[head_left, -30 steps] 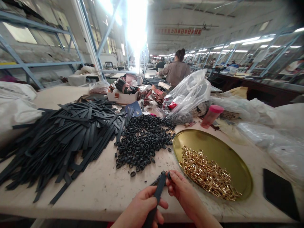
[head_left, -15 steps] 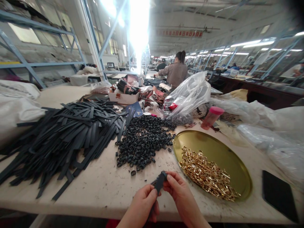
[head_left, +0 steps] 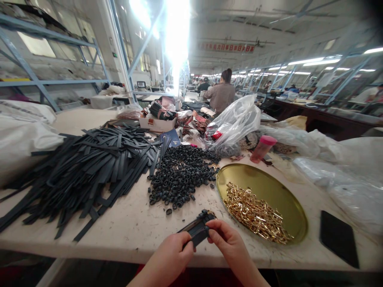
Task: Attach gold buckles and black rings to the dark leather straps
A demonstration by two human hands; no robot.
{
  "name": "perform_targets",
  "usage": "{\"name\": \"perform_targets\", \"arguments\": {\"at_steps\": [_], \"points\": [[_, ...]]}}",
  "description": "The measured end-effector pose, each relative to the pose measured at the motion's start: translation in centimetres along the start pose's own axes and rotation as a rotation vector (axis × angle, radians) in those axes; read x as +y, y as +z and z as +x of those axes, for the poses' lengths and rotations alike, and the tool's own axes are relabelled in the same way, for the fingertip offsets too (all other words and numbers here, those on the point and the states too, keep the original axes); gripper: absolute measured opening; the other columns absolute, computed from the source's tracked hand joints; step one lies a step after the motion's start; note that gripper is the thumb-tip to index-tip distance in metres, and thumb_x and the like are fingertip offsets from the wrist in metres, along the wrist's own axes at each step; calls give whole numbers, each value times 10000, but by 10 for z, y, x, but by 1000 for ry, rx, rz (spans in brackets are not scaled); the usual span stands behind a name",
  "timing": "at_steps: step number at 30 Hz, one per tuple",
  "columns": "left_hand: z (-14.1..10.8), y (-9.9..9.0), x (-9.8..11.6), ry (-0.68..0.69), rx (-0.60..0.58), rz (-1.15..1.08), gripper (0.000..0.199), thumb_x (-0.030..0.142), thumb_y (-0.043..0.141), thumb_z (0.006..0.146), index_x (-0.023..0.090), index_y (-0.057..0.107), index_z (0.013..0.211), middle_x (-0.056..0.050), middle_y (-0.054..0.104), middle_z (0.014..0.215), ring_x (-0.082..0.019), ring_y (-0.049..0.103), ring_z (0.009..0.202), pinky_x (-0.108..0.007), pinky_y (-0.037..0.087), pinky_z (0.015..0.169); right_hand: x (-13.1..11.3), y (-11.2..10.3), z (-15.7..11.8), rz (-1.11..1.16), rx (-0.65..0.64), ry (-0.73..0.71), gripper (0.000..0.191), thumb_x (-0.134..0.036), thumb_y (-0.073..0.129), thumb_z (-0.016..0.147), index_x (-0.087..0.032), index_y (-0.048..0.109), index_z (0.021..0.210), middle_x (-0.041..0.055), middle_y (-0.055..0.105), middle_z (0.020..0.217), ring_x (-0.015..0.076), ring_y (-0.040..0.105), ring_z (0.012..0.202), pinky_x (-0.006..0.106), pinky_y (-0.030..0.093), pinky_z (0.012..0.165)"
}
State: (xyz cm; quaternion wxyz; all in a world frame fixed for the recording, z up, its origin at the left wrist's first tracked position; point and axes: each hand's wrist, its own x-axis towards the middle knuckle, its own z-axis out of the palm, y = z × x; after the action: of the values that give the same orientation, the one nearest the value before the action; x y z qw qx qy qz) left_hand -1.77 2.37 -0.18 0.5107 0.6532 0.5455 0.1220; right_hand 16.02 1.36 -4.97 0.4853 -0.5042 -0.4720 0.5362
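Note:
My left hand (head_left: 175, 253) is wrapped round a small bundle of black straps (head_left: 196, 229) above the table's front edge. Thumb and fingers of my right hand (head_left: 224, 241) pinch the bundle's right side. A bit of gold metal shows at the bundle's far end. Beyond my hands lies a heap of small black loops (head_left: 179, 175). Long black strips (head_left: 98, 163) are piled at the left. On the right, a round gold tray (head_left: 287, 191) holds many gold buckles (head_left: 254, 211).
A black flat tablet-like object (head_left: 338, 237) lies right of the tray. Behind the tray stand a pink-lidded jar (head_left: 262, 149) and a clear plastic bag (head_left: 236, 121). A white box (head_left: 157, 124) sits farther back. A person (head_left: 223, 93) is in the background.
The strap bundle has turned to lie flatter, and its far end with the gold metal now shows. Both hands have shifted with it. The camera view has moved slightly.

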Motion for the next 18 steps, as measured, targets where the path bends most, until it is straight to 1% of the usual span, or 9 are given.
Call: {"name": "perform_targets", "arguments": {"at_steps": [3,5,9,11,12,14,16,17,18], "points": [[-3,0,-2,-29,-58,-31,240,273,344,750,177,562,723,71,396,423,-110,380,361,-200,256,365,-2,-2,-5,-93,-22,-50,208,-362,616,732,-186,626,842,12,604,705,143,542,642,259,426,596],[-5,2,-2,16,-44,-30,264,292,341,775,171,572,736,67,412,446,-105,383,385,-199,260,383,0,0,-9,-101,-34,-61,195,-347,628,725,-191,629,842,14,612,730,144,550,656,260,429,612],[-10,10,5,170,51,61,297,293,361,806,163,602,692,15,567,622,-121,493,584,-202,322,523,3,8,-15,125,-112,44,238,-388,662,690,-190,613,813,-16,604,626,115,551,569,238,426,570],[-10,15,9,202,72,88,319,297,348,823,162,600,681,-4,598,668,-136,520,649,-211,344,577,0,10,-16,248,-129,123,292,-410,709,629,-181,609,779,-26,602,601,100,541,521,227,420,538],[-10,17,10,197,62,82,325,303,332,832,162,594,700,-7,600,666,-136,527,637,-214,353,575,-2,10,-16,287,-124,156,310,-410,728,604,-175,612,771,-25,606,611,95,538,515,224,420,533],[-8,20,7,166,-42,34,293,306,323,834,161,576,845,-1,593,636,-127,527,563,-211,367,535,-8,7,-14,322,-86,192,316,-396,745,584,-164,626,763,-26,602,616,86,528,515,215,418,534],[-4,22,-2,142,-189,-44,332,302,352,820,148,485,1082,14,586,599,-123,521,505,-210,386,511,-10,4,-10,323,-43,183,294,-380,744,594,-159,633,754,-31,589,600,79,518,516,208,412,541],[0,22,-7,151,-219,-74,401,308,377,810,139,422,1171,14,592,594,-130,529,516,-216,405,531,-9,4,-9,325,-32,165,289,-380,743,594,-159,631,742,-33,583,590,77,512,511,206,407,536],[4,23,-13,169,-179,-108,453,328,382,812,137,379,1223,1,609,622,-138,542,550,-226,423,565,-6,6,-7,330,-44,149,296,-390,744,588,-159,627,732,-33,579,584,80,509,506,207,403,528]]}}
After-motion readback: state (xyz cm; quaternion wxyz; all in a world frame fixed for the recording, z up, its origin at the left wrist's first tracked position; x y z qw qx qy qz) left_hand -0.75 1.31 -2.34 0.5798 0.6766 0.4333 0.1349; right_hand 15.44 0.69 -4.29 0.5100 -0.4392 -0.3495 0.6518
